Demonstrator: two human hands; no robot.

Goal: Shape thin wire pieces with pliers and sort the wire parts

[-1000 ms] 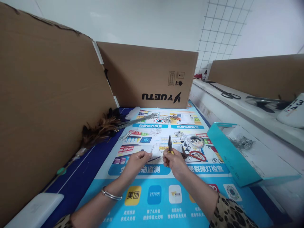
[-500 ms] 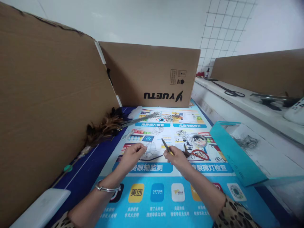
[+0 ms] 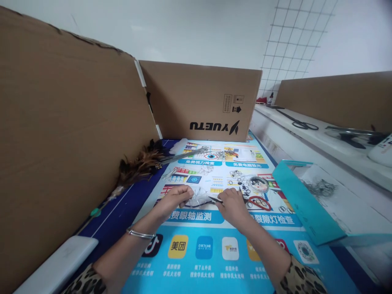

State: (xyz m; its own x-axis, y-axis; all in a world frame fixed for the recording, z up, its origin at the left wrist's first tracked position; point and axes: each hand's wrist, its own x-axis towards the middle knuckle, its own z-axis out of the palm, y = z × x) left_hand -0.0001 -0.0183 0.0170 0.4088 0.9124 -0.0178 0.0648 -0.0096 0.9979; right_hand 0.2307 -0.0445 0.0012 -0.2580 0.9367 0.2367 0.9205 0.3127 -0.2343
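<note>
My left hand [image 3: 175,198] is closed in a pinch on a small thin metal piece I cannot make out, held low over the printed blue poster [image 3: 214,245]. My right hand [image 3: 233,206] is wrapped round the yellow handles of thin pliers [image 3: 214,199], whose dark tip lies almost flat and points left toward the left hand's fingers. A small clear bag [image 3: 196,200] lies on the poster between the two hands. A silver bangle [image 3: 141,234] sits on my left wrist.
Cardboard panels wall in the left [image 3: 67,134] and the back [image 3: 202,102]. A feather duster [image 3: 141,165] lies at the left. Small metal rings [image 3: 241,185] and a round badge [image 3: 256,183] lie beyond my hands. A teal box lid [image 3: 303,204] with wire parts stands right.
The pliers have tipped from upright to nearly flat, tip swinging left toward my left hand. Both hands have dropped closer to the poster and nearer each other.
</note>
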